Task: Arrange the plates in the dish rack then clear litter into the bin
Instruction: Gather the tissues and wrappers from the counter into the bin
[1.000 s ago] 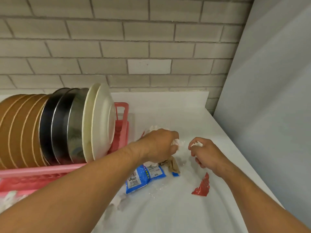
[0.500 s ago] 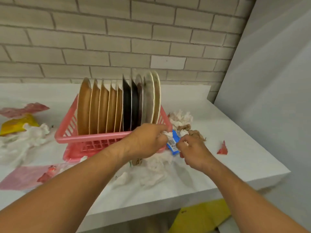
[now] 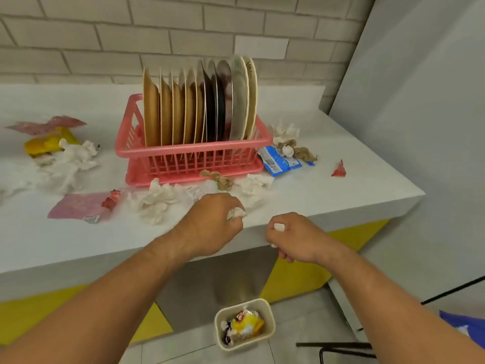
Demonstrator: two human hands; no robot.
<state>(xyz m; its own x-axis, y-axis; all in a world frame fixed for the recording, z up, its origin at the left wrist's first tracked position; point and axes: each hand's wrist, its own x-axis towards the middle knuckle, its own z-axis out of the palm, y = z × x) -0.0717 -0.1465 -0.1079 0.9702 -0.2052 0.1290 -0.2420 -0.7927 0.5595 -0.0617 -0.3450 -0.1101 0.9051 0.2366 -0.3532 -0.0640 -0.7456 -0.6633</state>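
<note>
On the white counter (image 3: 341, 198), plates (image 3: 183, 111) stand upright in the pink dish rack (image 3: 189, 153), with litter (image 3: 154, 203) scattered around it. Below the rack, the cream bin (image 3: 272, 323) holds wrappers. In front of the rack, my left hand (image 3: 212, 227) and right hand (image 3: 295, 239) each clutch crumpled tissue (image 3: 237, 213).

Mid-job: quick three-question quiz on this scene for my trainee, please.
1. True or false: the plates stand upright in the rack.
2. Where is the bin? A in the rack; B on the floor; C atop the plates.
3. Fill in: the left hand and right hand each grip white ___.
Key: 1 true; 2 B; 3 tissue.
</note>
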